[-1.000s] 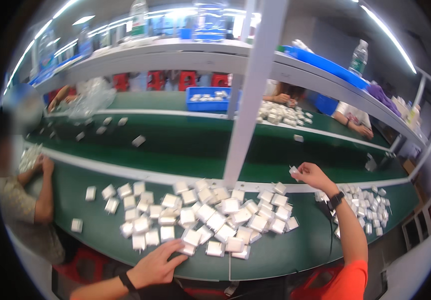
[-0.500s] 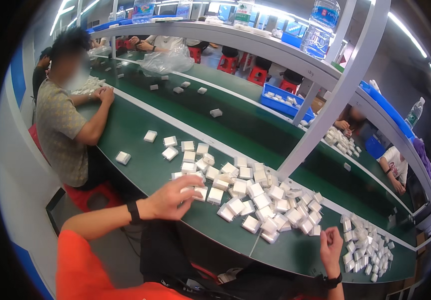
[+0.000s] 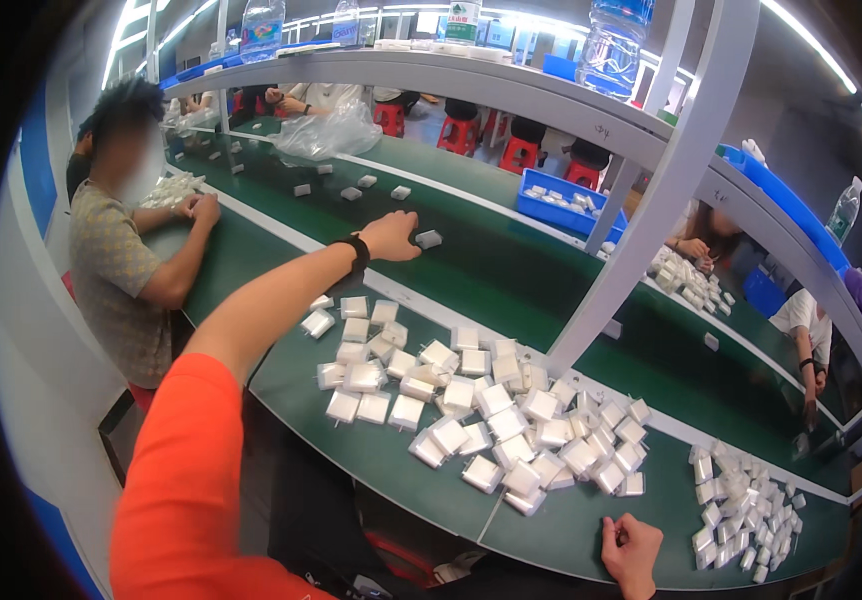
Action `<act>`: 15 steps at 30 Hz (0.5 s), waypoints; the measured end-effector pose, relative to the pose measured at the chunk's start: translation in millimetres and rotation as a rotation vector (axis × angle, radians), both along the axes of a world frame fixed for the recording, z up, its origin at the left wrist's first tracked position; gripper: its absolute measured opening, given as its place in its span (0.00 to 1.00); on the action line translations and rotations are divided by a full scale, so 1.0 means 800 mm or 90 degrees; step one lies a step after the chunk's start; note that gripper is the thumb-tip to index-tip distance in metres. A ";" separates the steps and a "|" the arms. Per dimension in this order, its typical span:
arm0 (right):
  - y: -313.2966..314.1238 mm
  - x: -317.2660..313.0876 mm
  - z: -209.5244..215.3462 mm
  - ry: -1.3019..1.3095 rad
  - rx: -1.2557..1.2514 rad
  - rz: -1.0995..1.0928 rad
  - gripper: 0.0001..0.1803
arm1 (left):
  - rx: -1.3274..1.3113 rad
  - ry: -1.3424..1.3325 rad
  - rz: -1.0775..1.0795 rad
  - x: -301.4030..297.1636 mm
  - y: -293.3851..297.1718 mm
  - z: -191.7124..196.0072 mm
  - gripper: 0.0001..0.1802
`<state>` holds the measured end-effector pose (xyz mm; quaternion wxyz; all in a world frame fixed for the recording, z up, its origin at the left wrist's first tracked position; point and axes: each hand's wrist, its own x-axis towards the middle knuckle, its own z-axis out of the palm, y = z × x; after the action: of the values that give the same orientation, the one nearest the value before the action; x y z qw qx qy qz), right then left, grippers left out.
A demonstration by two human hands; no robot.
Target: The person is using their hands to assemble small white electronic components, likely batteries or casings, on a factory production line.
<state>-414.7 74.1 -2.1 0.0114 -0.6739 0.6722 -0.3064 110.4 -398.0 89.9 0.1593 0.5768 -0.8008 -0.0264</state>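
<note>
My left hand (image 3: 391,237) reaches over the dark green belt, its fingers apart beside a single white plug adapter (image 3: 429,239). Whether the fingertips touch that adapter is hard to tell. My right hand (image 3: 631,553) is curled into a fist at the near edge of the green table; what it holds, if anything, is hidden. Between my arms spreads a large heap of white plug adapters (image 3: 496,400), many in clear film and some with metal pins showing. A second pile of wrapped adapters (image 3: 746,510) lies to the right of my right hand.
A slanted grey post (image 3: 651,190) rises beyond the heap and meets an overhead shelf (image 3: 431,68) carrying bottles. A blue bin (image 3: 561,205) with adapters stands across the belt. A co-worker (image 3: 116,240) sits at left; others work opposite. Clear plastic bags (image 3: 326,130) lie at the far side.
My left hand has moved from above the near-left part of the heap out to the adapter on the belt. My right hand has come lower and left, its fingers now curled tighter.
</note>
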 end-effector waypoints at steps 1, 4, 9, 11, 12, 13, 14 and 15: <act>0.000 -0.001 -0.002 -0.009 -0.004 0.007 0.18 | -0.001 -0.022 0.032 -0.011 -0.025 -0.023 0.38; -0.001 0.028 0.038 0.006 0.006 0.021 0.19 | -0.027 0.002 0.063 -0.008 -0.075 -0.087 0.49; -0.002 0.030 0.044 0.024 0.030 0.007 0.21 | -0.067 0.100 0.104 -0.051 -0.115 -0.114 0.44; -0.004 0.029 0.045 0.025 0.032 0.014 0.21 | -0.047 0.105 0.031 -0.032 -0.140 -0.106 0.33; -0.005 0.027 0.046 0.026 0.029 0.020 0.21 | -0.066 0.132 0.002 -0.018 -0.148 -0.108 0.26; -0.005 0.025 0.043 0.025 0.033 0.015 0.21 | -0.061 0.132 -0.003 -0.025 -0.148 -0.106 0.26; -0.005 0.023 0.041 0.028 0.039 0.007 0.21 | -0.021 0.131 -0.060 -0.031 -0.140 -0.092 0.27; -0.006 0.023 0.039 0.031 0.042 0.004 0.21 | 0.016 0.129 -0.112 -0.031 -0.128 -0.076 0.28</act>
<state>-396.0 69.5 29.0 0.0184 -0.6827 0.6795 -0.2679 85.5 -500.5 29.1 0.2294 0.5003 -0.8278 -0.1085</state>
